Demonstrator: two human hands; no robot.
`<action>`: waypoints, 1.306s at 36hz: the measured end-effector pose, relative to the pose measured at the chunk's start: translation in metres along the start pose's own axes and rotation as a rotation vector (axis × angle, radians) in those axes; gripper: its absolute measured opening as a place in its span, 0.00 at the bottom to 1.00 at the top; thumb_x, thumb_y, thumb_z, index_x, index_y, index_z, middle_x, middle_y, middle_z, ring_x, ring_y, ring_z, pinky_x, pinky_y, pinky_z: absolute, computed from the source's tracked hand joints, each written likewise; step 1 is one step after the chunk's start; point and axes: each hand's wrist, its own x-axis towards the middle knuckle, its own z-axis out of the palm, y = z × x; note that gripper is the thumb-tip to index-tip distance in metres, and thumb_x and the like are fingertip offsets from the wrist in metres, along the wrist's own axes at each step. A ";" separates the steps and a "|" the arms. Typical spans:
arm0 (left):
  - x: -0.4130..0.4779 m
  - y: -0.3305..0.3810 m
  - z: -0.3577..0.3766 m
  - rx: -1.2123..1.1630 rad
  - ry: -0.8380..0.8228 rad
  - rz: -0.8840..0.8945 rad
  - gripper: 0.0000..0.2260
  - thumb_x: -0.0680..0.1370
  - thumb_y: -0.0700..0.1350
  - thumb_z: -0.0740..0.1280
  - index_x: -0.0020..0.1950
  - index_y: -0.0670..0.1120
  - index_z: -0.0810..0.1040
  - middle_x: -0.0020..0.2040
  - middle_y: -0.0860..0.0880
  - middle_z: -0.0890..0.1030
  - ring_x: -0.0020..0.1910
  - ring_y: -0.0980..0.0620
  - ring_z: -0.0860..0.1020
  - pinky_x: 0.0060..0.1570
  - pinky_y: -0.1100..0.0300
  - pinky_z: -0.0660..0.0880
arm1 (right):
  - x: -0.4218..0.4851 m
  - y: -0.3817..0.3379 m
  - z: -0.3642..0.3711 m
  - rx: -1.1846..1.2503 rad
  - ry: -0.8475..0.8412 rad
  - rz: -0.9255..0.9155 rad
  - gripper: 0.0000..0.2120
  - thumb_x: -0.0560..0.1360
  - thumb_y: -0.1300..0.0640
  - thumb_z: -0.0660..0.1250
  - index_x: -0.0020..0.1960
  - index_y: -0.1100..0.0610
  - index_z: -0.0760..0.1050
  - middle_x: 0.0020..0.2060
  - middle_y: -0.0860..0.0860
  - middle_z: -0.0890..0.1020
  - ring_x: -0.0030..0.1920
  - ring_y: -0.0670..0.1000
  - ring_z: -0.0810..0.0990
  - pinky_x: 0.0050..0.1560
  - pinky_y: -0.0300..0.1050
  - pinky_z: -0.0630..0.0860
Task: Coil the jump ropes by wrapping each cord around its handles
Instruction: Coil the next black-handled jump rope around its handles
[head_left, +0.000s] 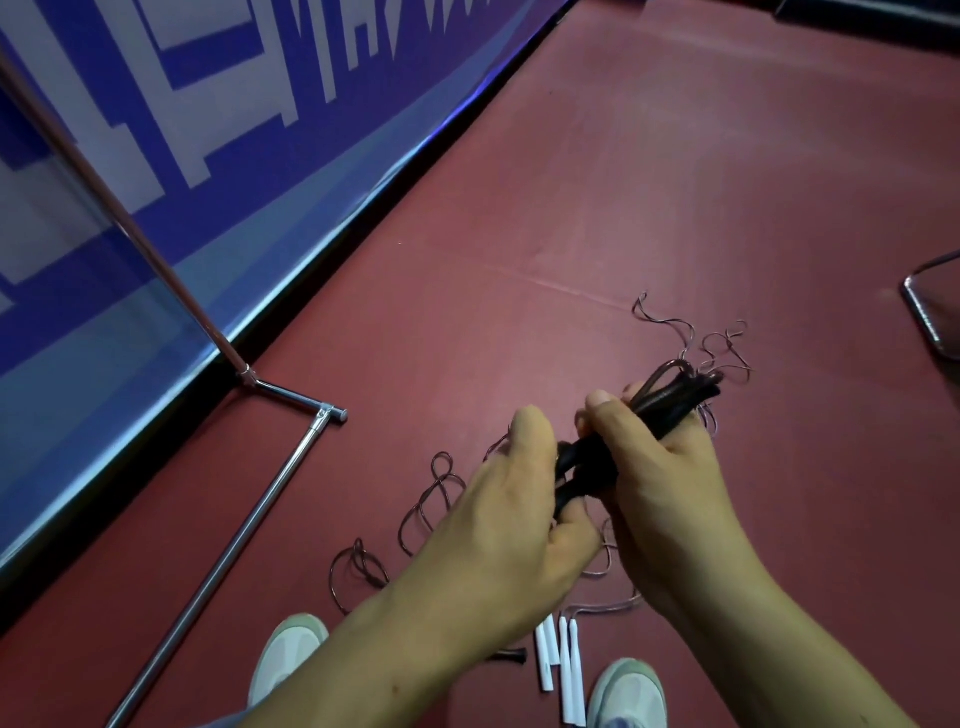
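Observation:
Both my hands hold a pair of black jump rope handles (597, 457) above the red floor. My left hand (509, 519) grips their near end. My right hand (660, 467) grips the middle, thumb on top. The handles' far ends (691, 395) stick out past my right hand, with thin dark cord looped around them. Loose cord (431, 499) lies in curls on the floor to the left, and more cord (722, 343) trails beyond the handles. Several white handles (558, 660) of other ropes lie on the floor between my shoes.
A chrome pole stand (244, 540) runs along the floor at the left, next to a blue and white banner wall (208, 156). A metal frame (930, 312) shows at the right edge. My shoes (288, 654) are at the bottom.

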 end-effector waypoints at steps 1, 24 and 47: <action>0.000 0.000 -0.001 -0.004 -0.008 0.017 0.16 0.78 0.41 0.64 0.44 0.56 0.57 0.32 0.53 0.68 0.26 0.55 0.67 0.26 0.55 0.65 | 0.000 -0.002 -0.001 0.021 -0.013 0.001 0.07 0.80 0.63 0.66 0.43 0.60 0.72 0.35 0.55 0.75 0.31 0.48 0.76 0.32 0.44 0.76; -0.002 -0.011 -0.004 -0.365 0.000 -0.177 0.10 0.72 0.51 0.66 0.42 0.54 0.65 0.35 0.47 0.70 0.31 0.50 0.66 0.30 0.46 0.66 | 0.012 -0.045 -0.062 -0.685 -0.267 -0.418 0.40 0.65 0.44 0.70 0.74 0.44 0.62 0.67 0.44 0.73 0.70 0.49 0.73 0.66 0.51 0.75; -0.009 -0.031 -0.024 -0.359 -0.430 -0.362 0.09 0.71 0.40 0.67 0.44 0.49 0.67 0.34 0.44 0.73 0.25 0.53 0.66 0.25 0.58 0.62 | -0.013 0.007 -0.051 -1.606 -0.671 -0.659 0.09 0.69 0.46 0.56 0.45 0.47 0.69 0.32 0.45 0.76 0.27 0.55 0.74 0.22 0.44 0.61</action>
